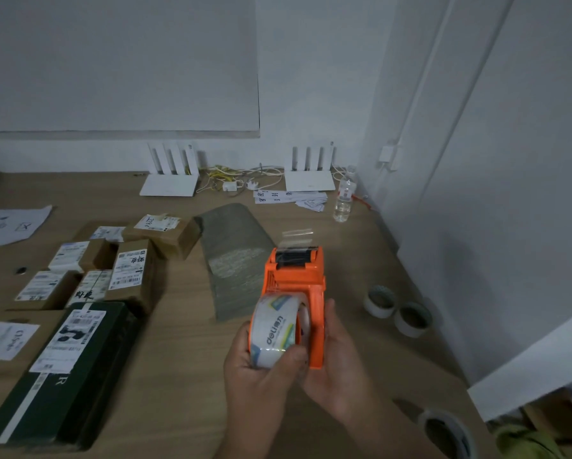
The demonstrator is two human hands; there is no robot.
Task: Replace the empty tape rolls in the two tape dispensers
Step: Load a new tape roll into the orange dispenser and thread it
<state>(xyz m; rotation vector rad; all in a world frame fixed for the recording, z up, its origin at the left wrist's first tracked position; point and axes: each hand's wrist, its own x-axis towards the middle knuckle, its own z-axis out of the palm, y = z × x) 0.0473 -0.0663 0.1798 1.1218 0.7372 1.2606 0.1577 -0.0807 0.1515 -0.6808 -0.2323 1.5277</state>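
Observation:
An orange tape dispenser (294, 279) is held above the wooden table (185, 376), its cutter end pointing away from me with a strip of clear tape sticking out past the blade. A full clear tape roll (278, 326) with a printed label sits in the dispenser. My left hand (261, 366) grips the roll from below and the left. My right hand (334, 352) holds the dispenser's orange handle from the right. Two empty tape cores (380, 301) (413, 319) stand on the table to the right. Another tape roll (447, 432) lies at the near right.
Several cardboard parcels (129, 270) with shipping labels and a dark green box (62, 369) fill the table's left. A grey stack of mailer bags (235, 256) lies behind the dispenser. Two white routers (172, 180) (309, 175), cables and a water bottle (344, 200) line the back wall.

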